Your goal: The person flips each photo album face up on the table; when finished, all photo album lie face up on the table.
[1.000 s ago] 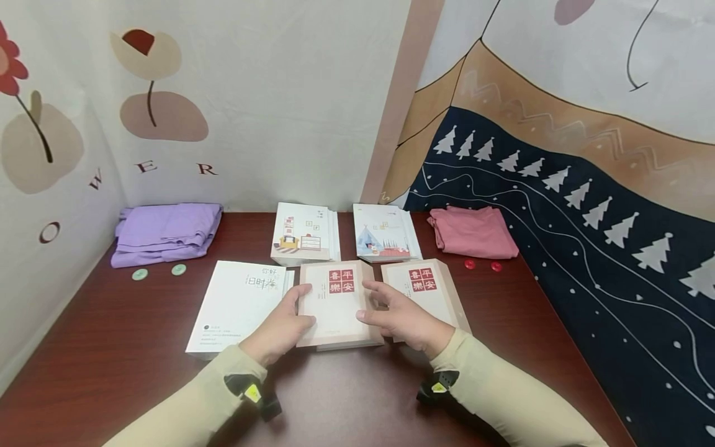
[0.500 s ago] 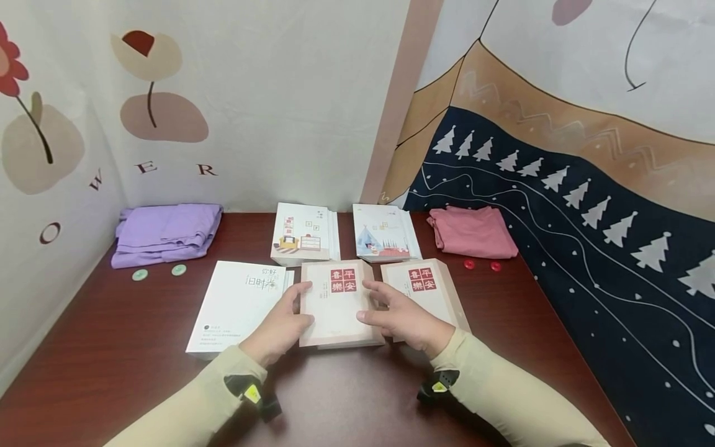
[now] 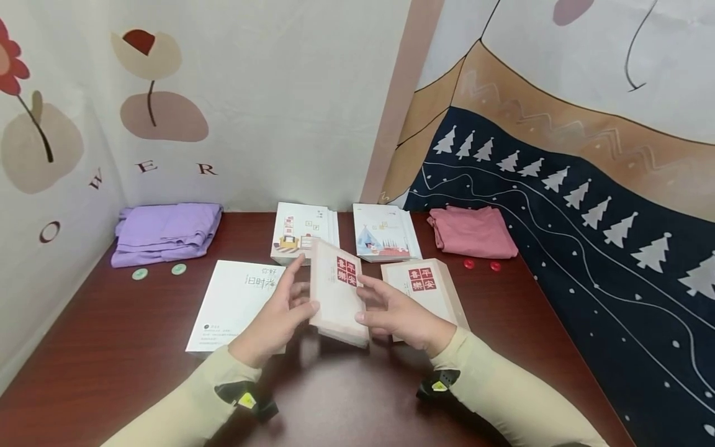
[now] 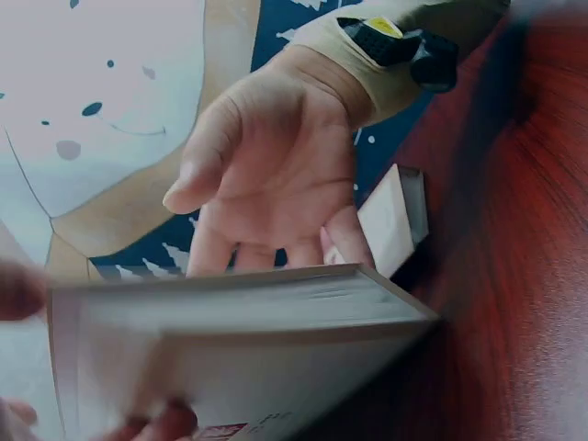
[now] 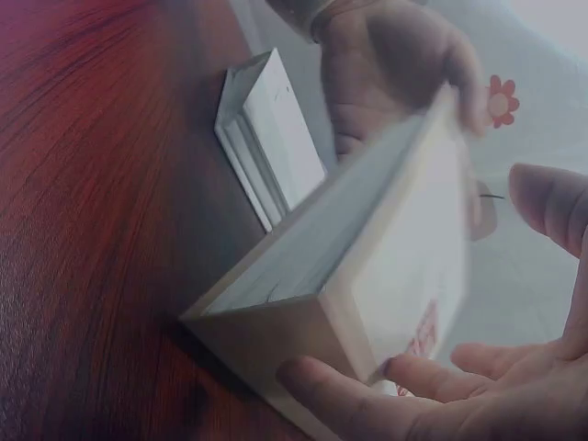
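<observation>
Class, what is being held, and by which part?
The tilted book, by its raised left edge, in the left hand; the right hand touches its spine.

The table [image 3: 112, 341] bears books [image 3: 229, 307], purple cloth [image 3: 167, 233], pink cloth [image 3: 475, 233], green discs [image 3: 139, 274] and red discs [image 3: 468, 264].

Head view: my left grip [image 3: 276, 318] covers part of the right edge of the white book [image 3: 223, 310]; my right grip [image 3: 406, 316] hides part of the left edge of the right-hand book [image 3: 438, 307]. Fine print on the held book [image 3: 334, 295] too small for me to read. Left wrist view: my left grip blurred, cut by the border. Right wrist view: held book cut off below.
</observation>
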Action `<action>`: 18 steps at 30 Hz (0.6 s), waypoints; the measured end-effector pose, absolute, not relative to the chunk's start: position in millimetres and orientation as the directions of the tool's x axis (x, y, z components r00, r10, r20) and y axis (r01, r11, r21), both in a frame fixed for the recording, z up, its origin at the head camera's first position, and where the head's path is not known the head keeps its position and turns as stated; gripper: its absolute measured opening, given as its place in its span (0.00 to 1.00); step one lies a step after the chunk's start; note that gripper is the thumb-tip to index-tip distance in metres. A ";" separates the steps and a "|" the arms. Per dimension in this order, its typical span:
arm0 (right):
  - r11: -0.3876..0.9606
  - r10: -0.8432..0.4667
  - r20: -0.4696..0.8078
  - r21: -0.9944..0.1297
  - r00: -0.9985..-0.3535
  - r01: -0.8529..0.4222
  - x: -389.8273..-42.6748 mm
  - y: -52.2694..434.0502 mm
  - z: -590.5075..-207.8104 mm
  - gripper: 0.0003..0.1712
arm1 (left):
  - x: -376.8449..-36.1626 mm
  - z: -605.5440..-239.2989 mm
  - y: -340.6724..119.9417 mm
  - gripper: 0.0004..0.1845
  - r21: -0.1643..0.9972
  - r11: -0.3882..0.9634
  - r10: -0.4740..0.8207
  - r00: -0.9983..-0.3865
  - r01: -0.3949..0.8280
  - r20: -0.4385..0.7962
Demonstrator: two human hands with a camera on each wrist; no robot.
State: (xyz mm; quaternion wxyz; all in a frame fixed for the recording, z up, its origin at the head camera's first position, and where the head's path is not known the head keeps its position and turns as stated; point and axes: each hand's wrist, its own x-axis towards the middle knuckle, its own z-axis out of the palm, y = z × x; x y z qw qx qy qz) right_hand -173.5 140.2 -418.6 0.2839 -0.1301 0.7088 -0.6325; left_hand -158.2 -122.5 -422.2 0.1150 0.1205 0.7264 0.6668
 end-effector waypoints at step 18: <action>0.295 -0.271 -0.147 -0.953 -0.951 0.063 -162.2 130.9 -424.5 0.64 | -164.7 -447.3 -116.8 0.42 0.978 0.153 0.566 -0.823 0.145 0.034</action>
